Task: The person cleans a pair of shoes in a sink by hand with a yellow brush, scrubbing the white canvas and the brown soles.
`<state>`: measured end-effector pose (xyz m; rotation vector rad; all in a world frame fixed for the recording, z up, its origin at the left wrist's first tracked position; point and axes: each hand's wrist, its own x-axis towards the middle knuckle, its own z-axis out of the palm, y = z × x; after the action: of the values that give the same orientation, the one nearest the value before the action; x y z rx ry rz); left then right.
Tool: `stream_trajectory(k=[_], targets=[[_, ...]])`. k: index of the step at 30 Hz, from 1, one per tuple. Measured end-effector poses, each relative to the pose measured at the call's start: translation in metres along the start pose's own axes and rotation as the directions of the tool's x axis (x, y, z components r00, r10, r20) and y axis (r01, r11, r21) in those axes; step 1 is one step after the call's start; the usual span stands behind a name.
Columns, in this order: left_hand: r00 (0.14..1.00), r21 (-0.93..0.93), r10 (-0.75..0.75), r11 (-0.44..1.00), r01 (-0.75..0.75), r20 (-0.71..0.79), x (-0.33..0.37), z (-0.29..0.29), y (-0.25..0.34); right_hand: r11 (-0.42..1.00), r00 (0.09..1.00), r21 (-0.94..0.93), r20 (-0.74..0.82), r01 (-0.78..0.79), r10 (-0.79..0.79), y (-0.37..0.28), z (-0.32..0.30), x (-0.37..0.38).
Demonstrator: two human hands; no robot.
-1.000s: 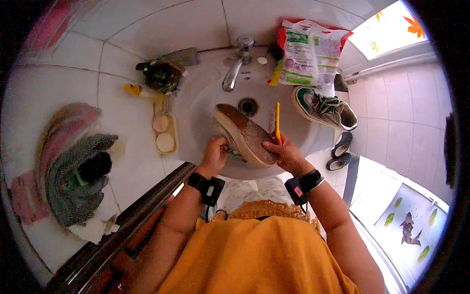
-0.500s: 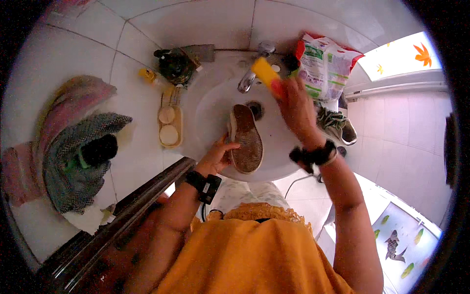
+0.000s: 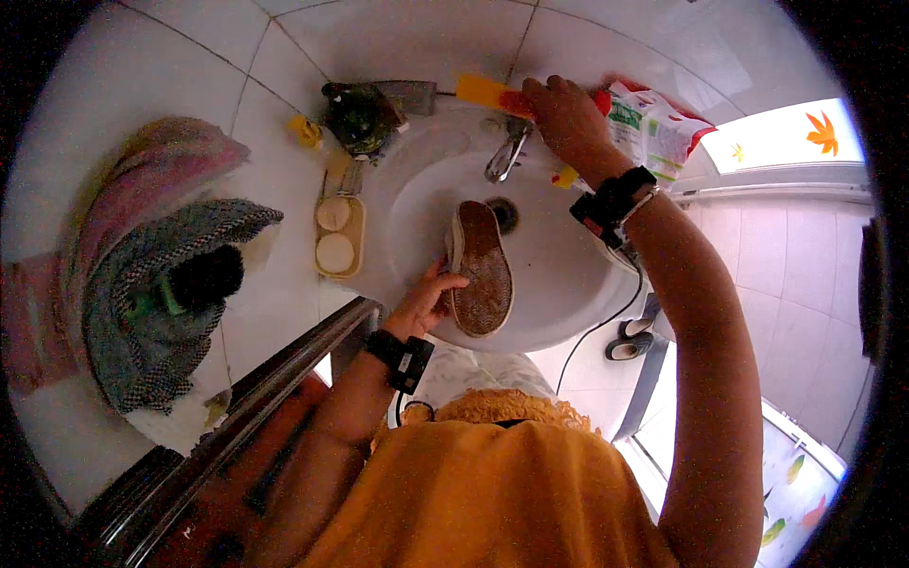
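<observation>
A shoe (image 3: pixel 483 275) with a brown textured sole and pale edging lies sole up over the white washbasin (image 3: pixel 407 204), its toe and heel running lengthwise toward me. My left hand (image 3: pixel 423 301) grips its left side, thumb on the sole, other fingers hidden beneath. Up at the back of the basin, my right hand (image 3: pixel 568 118) is closed around the red end of a flat yellow-and-red thing (image 3: pixel 481 92) whose exact kind I cannot make out. That hand is beside the chrome faucet (image 3: pixel 508 156), covering part of it.
Left of the basin stand a soap dish (image 3: pixel 339 237) with two round pale pieces and a dark green bottle (image 3: pixel 360 118). Cloths (image 3: pixel 161 284) and a black-bristled brush (image 3: pixel 208 275) lie farther left. A white-and-red bag (image 3: pixel 653 128) leans at the back right.
My right hand has moved up and back with the yellow-and-red thing, toward the wall behind the faucet. The left hand and shoe have stayed nearly still; the view has shifted slightly.
</observation>
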<state>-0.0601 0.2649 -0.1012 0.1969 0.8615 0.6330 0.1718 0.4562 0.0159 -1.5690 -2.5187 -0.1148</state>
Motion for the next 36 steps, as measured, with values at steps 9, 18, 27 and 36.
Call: stream_trajectory(k=[9,18,27,36], targets=[[0.998,0.054,0.067,0.996,-0.066,-0.013,-0.019,-0.007,0.009,0.803,0.907,0.460,0.014,-0.380,0.421,-0.050,0.008,-0.120],[0.978,0.371,0.185,0.919,-0.136,-0.099,-0.026,-0.010,0.004,-0.792,0.722,0.440,0.692,-0.424,-0.002,-0.092,0.074,-0.118],[0.928,0.492,0.361,0.826,-0.274,-0.088,-0.010,-0.018,-0.019,-0.815,0.691,0.329,0.714,-0.476,-0.115,-0.080,0.069,-0.130],[0.866,0.828,0.494,0.516,-0.221,-0.077,-0.026,-0.014,-0.020,0.751,0.848,0.574,0.528,-0.328,-0.033,-0.139,0.022,-0.188]])
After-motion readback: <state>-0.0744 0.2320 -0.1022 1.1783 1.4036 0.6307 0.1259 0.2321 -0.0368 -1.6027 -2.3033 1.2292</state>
